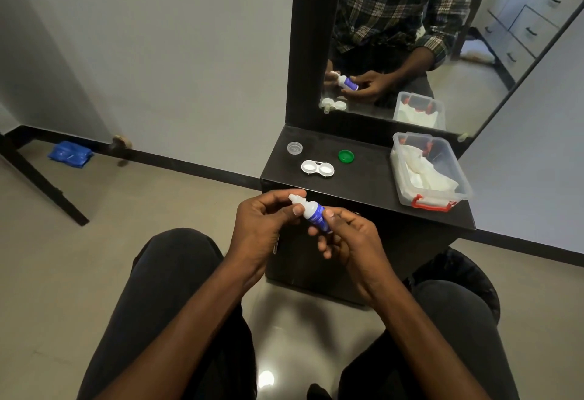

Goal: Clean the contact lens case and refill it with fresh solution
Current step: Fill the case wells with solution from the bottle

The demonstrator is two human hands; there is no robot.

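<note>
Both hands were up over the lap, nearest the camera, working a small solution bottle (313, 212) held tilted with its tip to the upper left. The right hand (346, 235) curled its fingers round the blue-labelled body; the left hand (264, 221) pinched the white cap or nozzle end between thumb and fingertips. The step looked like opening or re-capping the bottle; which, I could not tell. If opening, the next move called for lifting the cap clear, then carrying the tip over the case wells and squeezing lightly so nothing overflowed. Further out, on the black ledge (363, 191), the contact lens case (317, 168) lay open and flat, both wells facing up and white; liquid level in them could not be told. Its two lids lay apart from it: a clear lid (295, 148) behind-left, a green lid (346, 156) behind-right. To the right stood a clear plastic box (459, 178) with red clips, lidless, holding crumpled white tissue. Behind all that, the mirror (442, 36) showed the same items.
</note>
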